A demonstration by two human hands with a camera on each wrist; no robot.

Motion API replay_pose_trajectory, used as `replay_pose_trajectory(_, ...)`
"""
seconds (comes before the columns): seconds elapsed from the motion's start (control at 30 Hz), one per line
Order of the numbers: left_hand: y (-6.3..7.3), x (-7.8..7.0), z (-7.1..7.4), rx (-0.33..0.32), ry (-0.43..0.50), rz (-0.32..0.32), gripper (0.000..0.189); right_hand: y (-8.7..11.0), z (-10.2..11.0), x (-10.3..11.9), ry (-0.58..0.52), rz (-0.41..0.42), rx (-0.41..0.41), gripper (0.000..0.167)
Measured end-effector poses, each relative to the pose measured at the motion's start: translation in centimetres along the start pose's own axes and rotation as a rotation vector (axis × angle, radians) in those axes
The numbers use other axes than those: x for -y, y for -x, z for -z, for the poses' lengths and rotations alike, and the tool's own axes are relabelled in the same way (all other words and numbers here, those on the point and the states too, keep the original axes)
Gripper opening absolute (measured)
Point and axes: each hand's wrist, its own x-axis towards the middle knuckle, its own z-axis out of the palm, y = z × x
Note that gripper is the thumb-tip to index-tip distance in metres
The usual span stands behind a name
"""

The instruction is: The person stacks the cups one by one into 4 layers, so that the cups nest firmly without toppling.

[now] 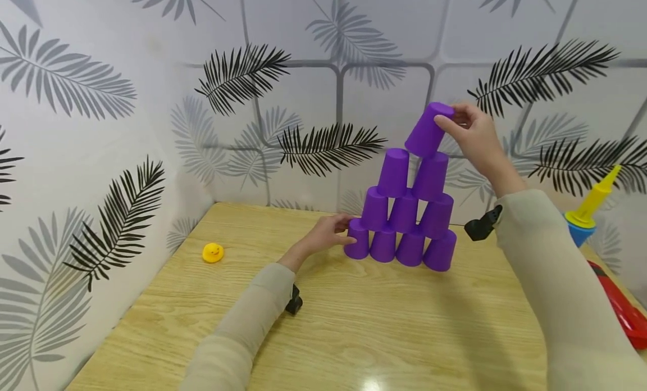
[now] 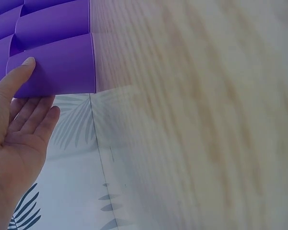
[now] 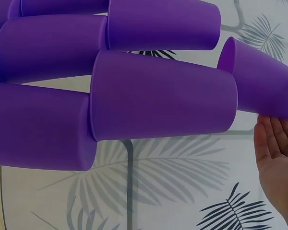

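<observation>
A pyramid of purple cups stands upside down on the table, with a row of several at the bottom, three above and two on those. My right hand (image 1: 477, 138) holds a tilted purple cup (image 1: 429, 130) by its closed end. The mouth of this cup is at the top of the right upper-row cup (image 1: 431, 176), beside the left upper-row cup (image 1: 393, 173). Low on the left, my left hand (image 1: 326, 233) grips the bottom-left cup (image 1: 358, 242). In the left wrist view its thumb (image 2: 24, 72) lies on that cup's front, the fingers behind.
A yellow toy duck (image 1: 213, 253) sits on the wooden table (image 1: 323, 323) at the left. At the right edge are a yellow-and-blue pump-like thing (image 1: 588, 205) and a red object (image 1: 624, 309). A leaf-patterned wall (image 1: 303, 110) rises close behind the cups.
</observation>
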Motion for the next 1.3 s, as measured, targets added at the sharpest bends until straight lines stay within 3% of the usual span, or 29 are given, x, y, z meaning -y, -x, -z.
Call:
replay_pose_trajectory(0.3,-0.1,-0.1,-0.2,0.002,-0.007,0.020,0.055,-0.5,-0.5,0.3,0.063,-0.011,0.023,0.062)
replay_pose_trajectory(0.67,0.0,-0.2,-0.2,0.023,-0.040,0.044,0.057,-0.5,-1.0,0.4,0.054,0.005,0.061,0.061)
replay_pose_trajectory(1.3,0.3,0.1,0.1,0.034,0.006,0.063,0.056,-0.2,-1.3,-0.4,0.068,0.014,0.102,0.060)
